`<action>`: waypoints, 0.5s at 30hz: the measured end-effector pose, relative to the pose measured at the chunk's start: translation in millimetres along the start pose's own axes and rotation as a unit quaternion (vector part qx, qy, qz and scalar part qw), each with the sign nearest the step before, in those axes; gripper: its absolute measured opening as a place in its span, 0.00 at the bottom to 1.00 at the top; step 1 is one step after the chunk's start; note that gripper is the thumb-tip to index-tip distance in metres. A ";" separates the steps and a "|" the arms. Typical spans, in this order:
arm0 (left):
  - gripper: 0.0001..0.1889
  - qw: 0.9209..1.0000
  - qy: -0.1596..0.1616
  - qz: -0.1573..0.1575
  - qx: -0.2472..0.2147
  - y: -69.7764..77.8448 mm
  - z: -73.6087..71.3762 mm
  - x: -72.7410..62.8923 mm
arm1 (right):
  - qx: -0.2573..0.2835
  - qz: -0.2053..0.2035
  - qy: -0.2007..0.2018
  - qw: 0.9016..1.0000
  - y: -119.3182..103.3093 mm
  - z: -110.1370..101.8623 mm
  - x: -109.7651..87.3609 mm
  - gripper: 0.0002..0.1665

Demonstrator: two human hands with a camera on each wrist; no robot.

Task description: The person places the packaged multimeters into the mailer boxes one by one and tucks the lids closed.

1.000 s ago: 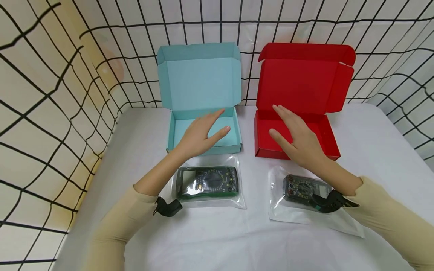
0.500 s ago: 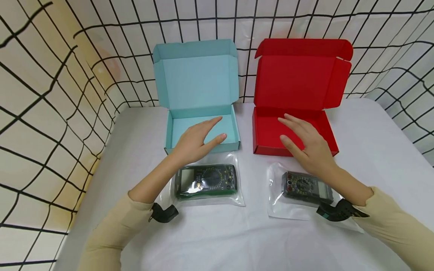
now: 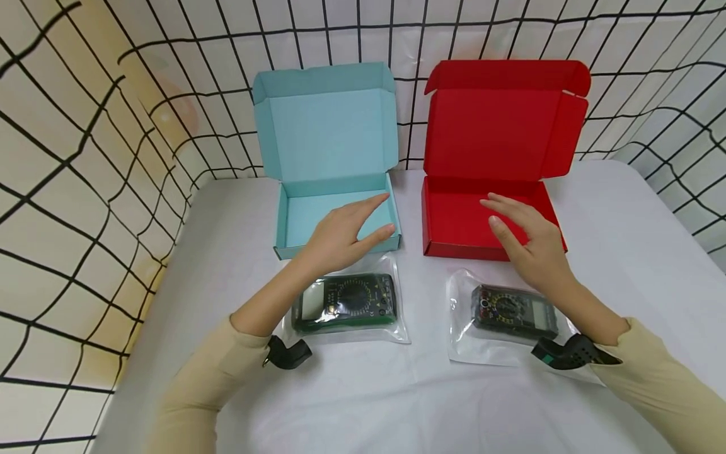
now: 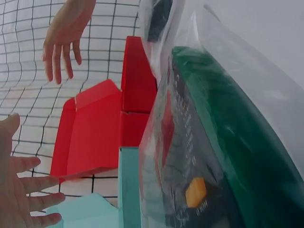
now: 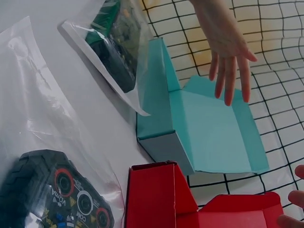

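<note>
My left hand (image 3: 346,236) hovers with straight fingers over the front of a light-blue box (image 3: 337,249), whose lid stands up. Over the right side of an opened red box (image 3: 465,250) is my right hand (image 3: 530,243), fingers loosely bent and holding nothing. A larger multimeter (image 3: 354,302) in a clear plastic bag lies in front of the blue box, below my left wrist. Its green edge (image 4: 228,109) fills much of the left wrist view. A smaller bagged multimeter (image 3: 513,312) lies before the red box, partly under my right forearm.
Black wire mesh (image 3: 187,94) runs behind the boxes and along both sides. Both boxes and bags rest on a white-covered table (image 3: 420,391). Black straps (image 3: 573,352) circle both wrists.
My right hand has drawn back toward me and to the right over the red box. My left hand has shifted slightly right. The boxes and multimeters keep their places.
</note>
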State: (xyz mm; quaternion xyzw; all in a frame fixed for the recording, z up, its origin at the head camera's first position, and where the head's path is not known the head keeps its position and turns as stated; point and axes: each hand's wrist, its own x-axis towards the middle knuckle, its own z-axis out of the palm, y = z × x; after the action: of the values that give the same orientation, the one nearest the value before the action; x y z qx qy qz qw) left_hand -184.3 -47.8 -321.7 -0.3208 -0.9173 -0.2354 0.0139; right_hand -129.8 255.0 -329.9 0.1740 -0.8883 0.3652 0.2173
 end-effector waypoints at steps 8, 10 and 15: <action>0.33 1.000 -0.007 0.013 -0.004 13.8 4.2 8.5 | -0.005 0.006 0.035 0.999 2.3 -5.9 -1.9 0.22; 0.33 1.000 -0.010 0.020 -0.005 19.5 5.3 11.3 | -0.005 0.005 0.048 0.999 4.6 -7.8 -2.5 0.21; 0.34 0.999 -0.015 0.044 0.011 34.9 10.4 20.1 | -0.002 0.012 0.072 0.997 12.8 -12.3 -4.2 0.20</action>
State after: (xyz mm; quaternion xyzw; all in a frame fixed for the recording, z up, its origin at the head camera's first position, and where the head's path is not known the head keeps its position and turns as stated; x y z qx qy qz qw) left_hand -178.2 -7.7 -312.7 -0.3640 -0.9049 -0.2200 0.0136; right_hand -129.0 273.2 -331.5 0.1363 -0.8732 0.3777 0.2763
